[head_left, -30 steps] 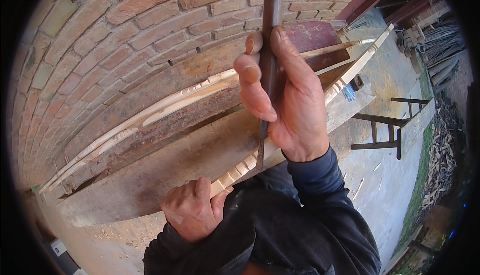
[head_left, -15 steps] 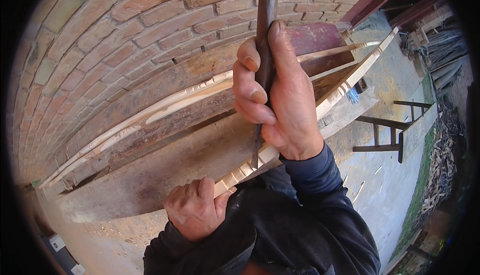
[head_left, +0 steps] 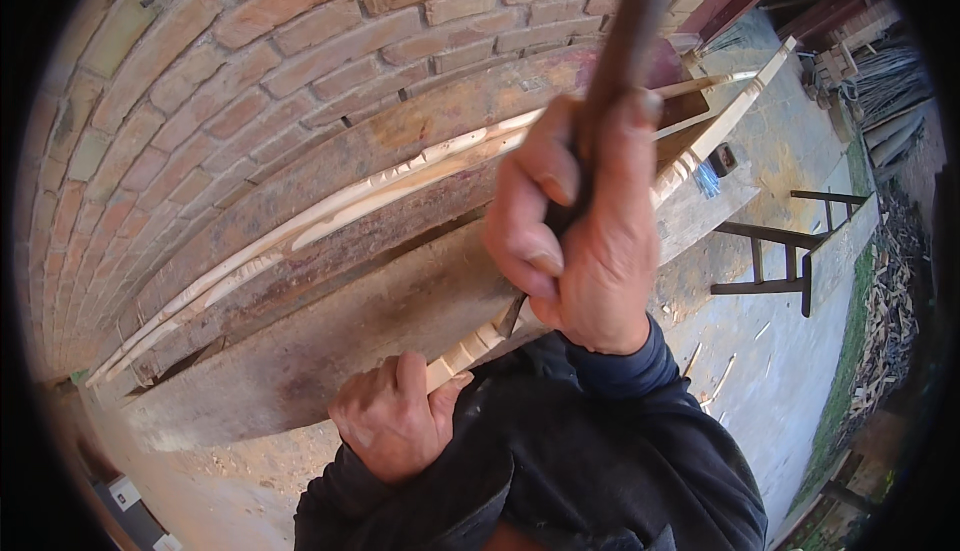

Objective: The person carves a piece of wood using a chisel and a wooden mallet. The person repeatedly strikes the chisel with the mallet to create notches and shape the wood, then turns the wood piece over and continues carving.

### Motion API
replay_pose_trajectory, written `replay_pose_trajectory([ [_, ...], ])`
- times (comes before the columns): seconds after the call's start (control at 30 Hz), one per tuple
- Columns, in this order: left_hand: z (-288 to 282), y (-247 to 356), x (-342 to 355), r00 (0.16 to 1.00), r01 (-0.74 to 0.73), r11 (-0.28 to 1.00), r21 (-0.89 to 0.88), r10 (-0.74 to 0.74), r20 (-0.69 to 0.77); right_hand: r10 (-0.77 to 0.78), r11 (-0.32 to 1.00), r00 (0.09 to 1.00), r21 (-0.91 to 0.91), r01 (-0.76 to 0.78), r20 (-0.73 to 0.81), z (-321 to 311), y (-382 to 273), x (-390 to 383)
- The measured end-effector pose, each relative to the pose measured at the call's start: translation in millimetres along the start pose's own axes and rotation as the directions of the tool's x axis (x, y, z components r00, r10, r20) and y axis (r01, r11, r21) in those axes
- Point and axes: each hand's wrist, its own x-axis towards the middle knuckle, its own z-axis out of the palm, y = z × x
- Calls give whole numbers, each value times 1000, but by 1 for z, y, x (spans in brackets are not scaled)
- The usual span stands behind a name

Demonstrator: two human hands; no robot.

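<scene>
In my right hand (head_left: pixel 590 236) is a long dark chisel (head_left: pixel 628 36), its upper shaft leaning right and blurred. Fingers and thumb wrap its middle, while its narrow blade points down onto a pale wooden strip (head_left: pixel 466 353). Several notches are cut across that strip's face. My left hand (head_left: pixel 392 419) is closed around the strip's near end, pressing it against the dark jacket at my body. From there the strip passes behind my right hand and comes out toward the upper right.
A weathered plank bench (head_left: pixel 330 336) runs along a brick wall (head_left: pixel 330 31). Other carved pale strips (head_left: pixel 330 209) lie on it. To the right stands a small wooden stool (head_left: pixel 780 251) on the concrete floor. Beyond it is a heap of wood scraps (head_left: pixel 880 341).
My right hand has shifted slightly right and down. The chisel's upper end has tilted to the right, with its blade still at the notches. My left hand keeps its hold.
</scene>
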Motion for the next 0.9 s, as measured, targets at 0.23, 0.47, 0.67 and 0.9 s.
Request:
replay_pose_trajectory([
  [0.23,5,0,1,995,79,997,21,-78,-66,-459,867,884,261,424,89,-5,21,-31],
  [0.47,-4,6,2,997,20,1000,-5,-21,-71,-313,896,946,355,266,82,-16,-17,-3],
  [0.67,0,1,-5,997,-16,1000,-10,15,-77,-6,918,998,396,-16,56,-8,-1,19],
  [0.9,4,-1,-4,998,-15,999,-34,13,-69,101,937,995,335,-96,1,-8,13,22],
])
